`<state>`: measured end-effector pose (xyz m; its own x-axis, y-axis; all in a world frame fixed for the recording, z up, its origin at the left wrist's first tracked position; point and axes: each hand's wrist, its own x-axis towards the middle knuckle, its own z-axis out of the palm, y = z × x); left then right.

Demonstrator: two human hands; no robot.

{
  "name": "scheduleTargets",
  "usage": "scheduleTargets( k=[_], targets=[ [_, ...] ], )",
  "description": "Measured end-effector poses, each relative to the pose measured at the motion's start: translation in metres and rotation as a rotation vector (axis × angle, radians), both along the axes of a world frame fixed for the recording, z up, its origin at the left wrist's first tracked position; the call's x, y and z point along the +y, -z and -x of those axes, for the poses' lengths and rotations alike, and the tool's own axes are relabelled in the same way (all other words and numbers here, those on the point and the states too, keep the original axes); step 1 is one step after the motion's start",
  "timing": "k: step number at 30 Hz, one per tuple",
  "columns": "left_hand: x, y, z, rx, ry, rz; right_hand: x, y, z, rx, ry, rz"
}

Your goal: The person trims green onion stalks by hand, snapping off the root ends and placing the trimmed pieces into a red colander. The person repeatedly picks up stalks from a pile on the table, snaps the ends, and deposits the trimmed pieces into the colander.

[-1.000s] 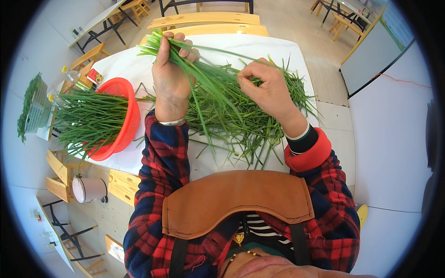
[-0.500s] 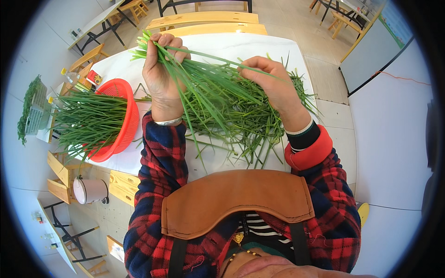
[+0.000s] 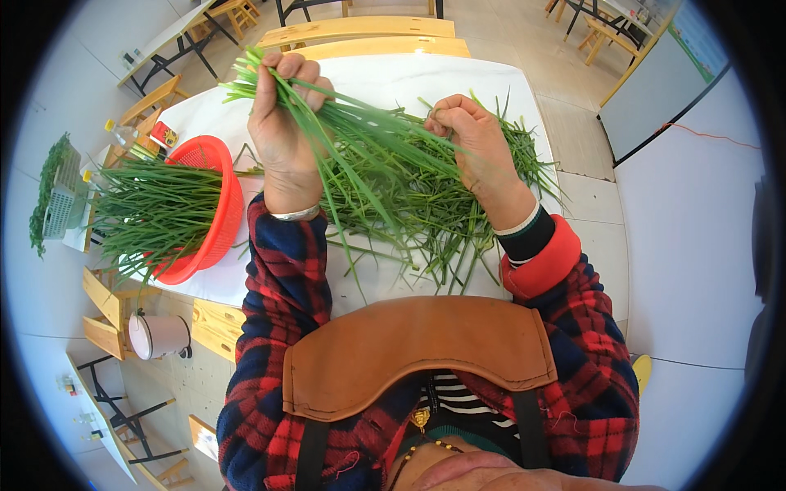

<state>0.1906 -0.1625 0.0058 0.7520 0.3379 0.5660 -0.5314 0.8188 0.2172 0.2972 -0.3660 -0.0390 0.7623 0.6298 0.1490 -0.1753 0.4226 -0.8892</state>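
Observation:
My left hand (image 3: 286,131) is closed around the pale stem ends of a bunch of garlic chives (image 3: 352,135), raised above the table. The bunch's green leaves fan out to the right and down. My right hand (image 3: 475,147) is near the leaf tips, its thumb and fingers pinched together; what lies between them is too small to make out. Beneath both hands, a loose heap of garlic chives (image 3: 434,217) spreads over the white table (image 3: 368,274). To the left, a red plastic basket (image 3: 229,214) on its side or tilted holds more long chives (image 3: 168,200).
Bottles (image 3: 123,131) and a red packet (image 3: 165,135) stand behind the basket. A pale crate (image 3: 64,192) of greens is at far left. Wooden benches (image 3: 360,31) line the table's far side. A lidded bin (image 3: 160,336) stands on the floor at left.
My right hand has drawn its fingers in to a tighter pinch and shifted slightly. The left hand, still holding the bunch, has moved a little left and up.

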Motion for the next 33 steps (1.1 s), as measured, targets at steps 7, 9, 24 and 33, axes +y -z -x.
scheduleTargets(
  k=[7,9,24,33],
  targets=[
    [0.015,0.000,0.003,-0.012,0.007,0.146,0.003,0.007,0.021,-0.007,-0.405,0.087],
    [0.016,0.002,0.002,-0.010,0.014,0.145,0.002,0.009,0.027,0.101,-0.536,0.034],
    [-0.004,0.007,-0.005,0.026,-0.092,-0.023,0.009,0.023,0.028,0.177,-0.182,0.013],
    [0.027,0.000,0.006,-0.012,-0.212,-0.010,-0.008,0.008,-0.013,0.288,-0.429,0.042]
  ],
)
